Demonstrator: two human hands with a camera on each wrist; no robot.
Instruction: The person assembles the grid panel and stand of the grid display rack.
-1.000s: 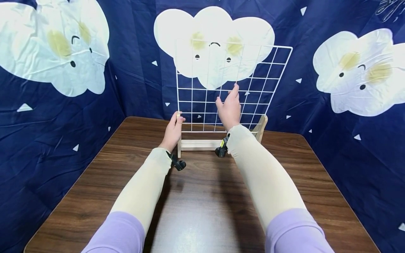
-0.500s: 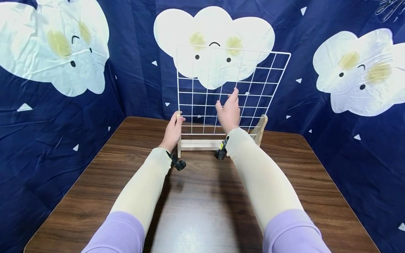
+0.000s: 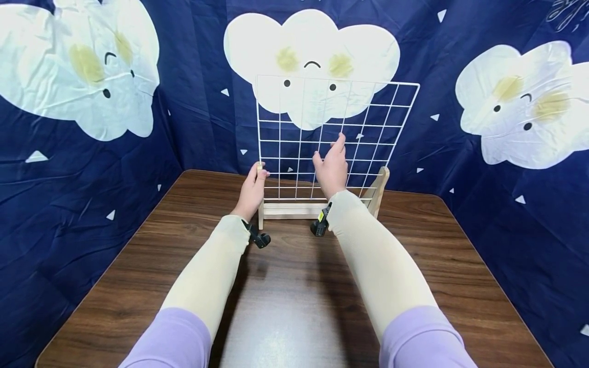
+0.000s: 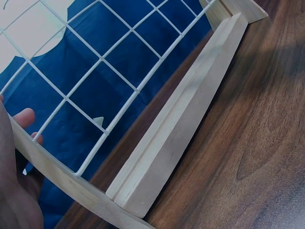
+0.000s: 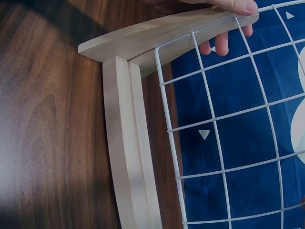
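A white wire grid panel [image 3: 285, 140] stands above a pale wooden stand [image 3: 294, 210], between its two side uprights. My left hand [image 3: 250, 191] grips the stand's left upright [image 4: 57, 176], its thumb on the near side and fingertips [image 4: 25, 117] showing behind the wires. My right hand [image 3: 332, 167] holds the panel by its wires right of the middle; part of its fingers is hidden. In the right wrist view the panel's lower edge runs beside the grooved crossbar [image 5: 131, 143], apart from it, with a gap between.
The stand rests on a dark wood table [image 3: 285, 286] near its far edge. Behind hangs a navy cloth [image 3: 198, 102] printed with white clouds [image 3: 313, 36] and triangles. The stand's right upright [image 3: 379, 191] leans back.
The panel has come down with my right hand, its lower edge now closer to the crossbar. My left hand stays on the upright.
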